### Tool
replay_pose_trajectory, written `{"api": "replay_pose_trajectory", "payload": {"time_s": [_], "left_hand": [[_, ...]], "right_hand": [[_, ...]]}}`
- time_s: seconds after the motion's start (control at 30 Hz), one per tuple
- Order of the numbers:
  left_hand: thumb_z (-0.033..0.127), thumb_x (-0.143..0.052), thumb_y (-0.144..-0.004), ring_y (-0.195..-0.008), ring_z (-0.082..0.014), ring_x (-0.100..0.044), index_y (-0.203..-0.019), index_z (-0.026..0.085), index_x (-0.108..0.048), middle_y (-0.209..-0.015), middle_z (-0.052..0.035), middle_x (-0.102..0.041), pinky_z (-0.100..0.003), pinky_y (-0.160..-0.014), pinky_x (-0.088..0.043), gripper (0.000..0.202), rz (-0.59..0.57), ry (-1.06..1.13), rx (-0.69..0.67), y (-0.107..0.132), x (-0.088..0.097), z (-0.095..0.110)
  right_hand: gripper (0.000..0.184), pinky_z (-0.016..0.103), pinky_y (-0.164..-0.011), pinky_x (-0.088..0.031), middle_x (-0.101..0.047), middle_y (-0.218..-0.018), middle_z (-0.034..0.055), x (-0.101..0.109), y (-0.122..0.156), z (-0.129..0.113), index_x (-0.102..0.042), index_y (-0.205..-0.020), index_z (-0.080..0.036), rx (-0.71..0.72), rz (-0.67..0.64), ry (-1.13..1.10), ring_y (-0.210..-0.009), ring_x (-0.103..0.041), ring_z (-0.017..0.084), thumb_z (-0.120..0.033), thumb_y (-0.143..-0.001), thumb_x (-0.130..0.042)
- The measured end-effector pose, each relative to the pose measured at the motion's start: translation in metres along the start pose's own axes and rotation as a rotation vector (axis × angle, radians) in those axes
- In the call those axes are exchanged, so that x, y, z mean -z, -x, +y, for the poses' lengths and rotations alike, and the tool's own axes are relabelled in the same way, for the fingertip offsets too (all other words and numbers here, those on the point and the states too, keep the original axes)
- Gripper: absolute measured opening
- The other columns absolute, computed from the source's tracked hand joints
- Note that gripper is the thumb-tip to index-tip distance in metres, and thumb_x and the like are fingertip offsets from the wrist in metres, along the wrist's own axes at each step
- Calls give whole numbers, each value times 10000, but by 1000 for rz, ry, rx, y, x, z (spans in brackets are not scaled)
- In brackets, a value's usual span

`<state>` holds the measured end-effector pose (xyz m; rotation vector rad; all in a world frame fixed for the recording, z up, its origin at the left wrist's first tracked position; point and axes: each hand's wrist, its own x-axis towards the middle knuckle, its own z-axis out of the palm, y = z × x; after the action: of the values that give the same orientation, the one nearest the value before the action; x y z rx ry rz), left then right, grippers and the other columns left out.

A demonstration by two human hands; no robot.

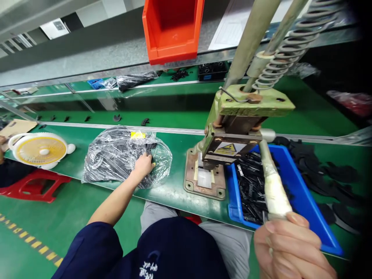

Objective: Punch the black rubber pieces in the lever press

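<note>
My left hand (143,164) reaches into a clear plastic bag (116,155) of black parts lying on the green bench; its fingertips are hidden inside the bag's opening. My right hand (290,244) is closed round the white-taped lever handle (273,186) of a green manual press (241,116). The press stands on a brown base plate (203,178) with a small white piece under its head.
A blue tray (302,193) of small black parts sits right of the press. Loose black curved parts (328,174) lie further right. A yellow and white fan (40,150) and a red stool (31,186) are at the left. An orange bin (171,31) hangs above the conveyor belt (174,104).
</note>
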<state>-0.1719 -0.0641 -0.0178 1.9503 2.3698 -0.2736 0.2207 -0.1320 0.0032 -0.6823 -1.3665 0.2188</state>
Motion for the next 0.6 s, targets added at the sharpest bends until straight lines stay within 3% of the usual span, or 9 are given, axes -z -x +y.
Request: {"api": "replay_pose_trajectory", "payload": {"time_s": [0.07, 0.1, 0.37, 0.6], "left_hand": [[284, -576, -907, -1030, -293, -649, -1087, 119, -666, -1120, -176, -617, -370, -869, -526, 260, -33, -45, -9, 0, 3, -1], [257, -550, -916, -1030, -287, -652, -1093, 116, -664, -1111, -176, -619, -364, -872, -524, 253, -37, -63, -15, -1, 3, 0], [73, -408, -904, -998, -308, -678, -1111, 38, -645, -1037, -227, -650, -363, -837, -520, 317, 34, -150, -51, -6, 0, 5], [136, -459, -917, -1010, -272, -693, -1109, 137, -674, -1079, -164, -709, -341, -854, -516, 288, 124, 112, 180, -15, 13, -22]], "right_hand": [[263, 478, -638, -424, -505, -476, -50, 0, -4, -1, -448, -480, -251, 270, 75, -9, -427, -480, 158, -260, -688, -610], [255, 480, -649, -442, -546, -516, -39, 0, -6, -2, -458, -480, -246, 324, 73, -7, -459, -519, 162, -228, -695, -593], [248, 534, -715, -481, -610, -583, -34, 0, -3, -8, -470, -495, -237, 234, 66, -23, -522, -591, 192, -221, -718, -577], [168, 553, -717, -491, -633, -598, -37, 5, -2, -4, -523, -557, -259, 236, 13, -35, -519, -594, 200, -193, -704, -570]]}}
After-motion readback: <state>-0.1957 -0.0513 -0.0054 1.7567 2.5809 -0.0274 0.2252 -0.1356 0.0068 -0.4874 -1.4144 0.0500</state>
